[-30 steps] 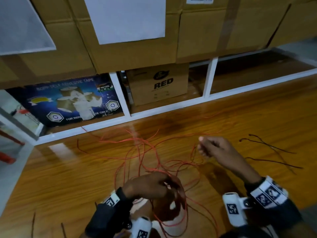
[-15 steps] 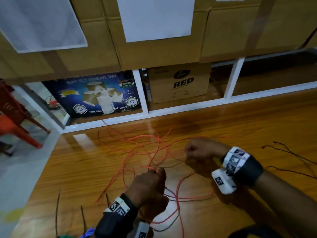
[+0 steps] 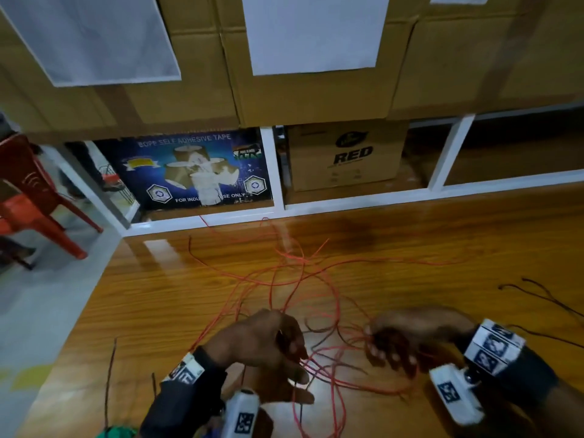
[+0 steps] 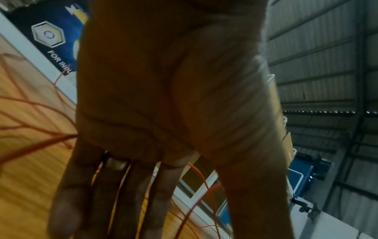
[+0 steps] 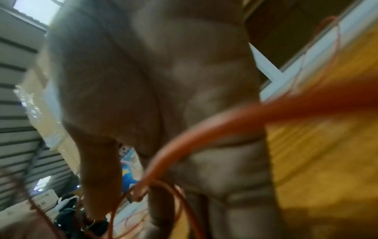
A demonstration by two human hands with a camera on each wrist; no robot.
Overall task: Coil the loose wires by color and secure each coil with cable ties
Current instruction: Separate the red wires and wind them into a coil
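A tangle of loose red wires [image 3: 294, 279] spreads over the glossy wooden table [image 3: 158, 295]. My left hand [image 3: 297, 371] is over the near part of the tangle. Its fingers [image 4: 114, 202] are straight and spread, and strands of red wire [image 4: 204, 190] run behind and between them. To its right, my right hand [image 3: 385, 352] has curled fingers that pinch red strands at its left side. In the blurred right wrist view a red wire [image 5: 225, 119] loops across the palm of my right hand [image 5: 131, 198]. Thin black wires [image 3: 537, 295] lie apart at the far right.
A white shelf frame [image 3: 275, 172] along the table's far edge holds a blue tape box [image 3: 196, 172] and a carton marked RED [image 3: 347, 156], with large cartons above. Thin dark strands [image 3: 109, 374] and something green [image 3: 117, 433] lie near left. A red chair [image 3: 31, 197] stands off the table's left edge.
My right hand has come down and nearer, close to my left hand, still holding red wire. My left hand's fingers have straightened out from a curled grip. The view has shifted left.
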